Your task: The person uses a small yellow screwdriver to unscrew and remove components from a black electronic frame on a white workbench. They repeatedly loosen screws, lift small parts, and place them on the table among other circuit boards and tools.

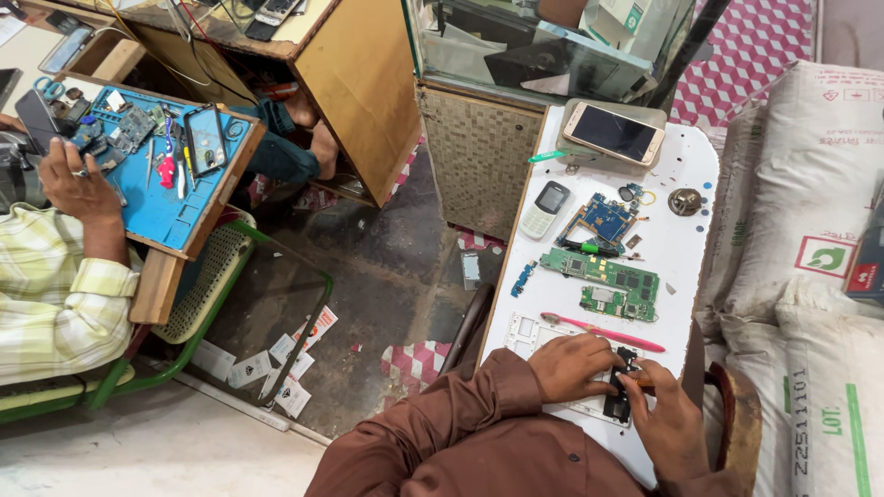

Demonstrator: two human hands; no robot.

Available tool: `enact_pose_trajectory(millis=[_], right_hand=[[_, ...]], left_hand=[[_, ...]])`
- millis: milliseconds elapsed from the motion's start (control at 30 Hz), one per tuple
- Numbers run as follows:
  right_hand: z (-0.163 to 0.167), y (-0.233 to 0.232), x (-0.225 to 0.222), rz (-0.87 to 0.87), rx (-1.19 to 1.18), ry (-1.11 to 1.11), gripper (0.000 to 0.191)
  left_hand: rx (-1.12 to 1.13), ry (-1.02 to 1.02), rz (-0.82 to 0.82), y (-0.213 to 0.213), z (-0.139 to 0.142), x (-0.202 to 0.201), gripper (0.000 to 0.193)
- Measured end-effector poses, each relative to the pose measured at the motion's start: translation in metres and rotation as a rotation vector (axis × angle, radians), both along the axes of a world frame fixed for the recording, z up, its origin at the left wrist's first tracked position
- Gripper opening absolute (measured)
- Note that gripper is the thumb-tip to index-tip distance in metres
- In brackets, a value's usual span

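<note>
- Small black phone part (622, 394) lies at the near edge of the white desk (686, 248), on top of a white phone frame (539, 333) that rests flat there.
- Left hand (573, 365) lies palm down on the frame, fingers curled and pressing it and the black part's left side; no full grip visible.
- Right hand (670, 425) is at the black part's right side, fingers pinched on a thin tool with an orange-brown handle (642, 380), its tip at the part.
- Both arms wear brown sleeves (460, 433).
- Pink toothbrush-like stick (603, 332) lies just beyond the hands, running left to right across the desk.
- Two green circuit boards (615, 282) lie past it at mid desk, touching or nearly so.
- Blue circuit board (603, 219) sits further on, with a green pen-like tool (589, 247) at its near side.
- White keypad phone (545, 209) lies by the left edge, next to the blue board.
- Small blue strip part (522, 278) is at the left edge, nearer than the keypad phone.
- Gold smartphone (614, 133) lies face up at the far edge.
- Round metal piece (684, 202) sits near the right edge.
- Another person in a checked shirt (51, 294) sits far left, their hand (78, 184) at a blue work mat (170, 207) strewn with tools and boards.
- White sacks (810, 276) are stacked to the right of the desk.
</note>
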State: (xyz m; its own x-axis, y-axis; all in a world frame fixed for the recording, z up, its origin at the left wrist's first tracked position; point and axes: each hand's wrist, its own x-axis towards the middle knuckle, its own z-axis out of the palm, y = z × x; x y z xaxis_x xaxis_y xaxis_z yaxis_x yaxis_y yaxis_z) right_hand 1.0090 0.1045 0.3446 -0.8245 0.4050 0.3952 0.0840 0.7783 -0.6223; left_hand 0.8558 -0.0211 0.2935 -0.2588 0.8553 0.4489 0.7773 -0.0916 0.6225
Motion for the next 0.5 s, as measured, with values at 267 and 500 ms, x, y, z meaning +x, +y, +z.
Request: enact_pose_trajectory(millis=[267, 500], right_hand=[[-0.002, 0.008, 0.001, 0.111, 0.008, 0.003, 0.037], [-0.006, -0.001, -0.001, -0.043, 0.01, -0.045, 0.042]], left_hand=[[-0.035, -0.039, 0.0, 0.002, 0.001, -0.002, 0.035], [-0.013, -0.026, 0.011, 0.002, 0.001, 0.0, 0.034]])
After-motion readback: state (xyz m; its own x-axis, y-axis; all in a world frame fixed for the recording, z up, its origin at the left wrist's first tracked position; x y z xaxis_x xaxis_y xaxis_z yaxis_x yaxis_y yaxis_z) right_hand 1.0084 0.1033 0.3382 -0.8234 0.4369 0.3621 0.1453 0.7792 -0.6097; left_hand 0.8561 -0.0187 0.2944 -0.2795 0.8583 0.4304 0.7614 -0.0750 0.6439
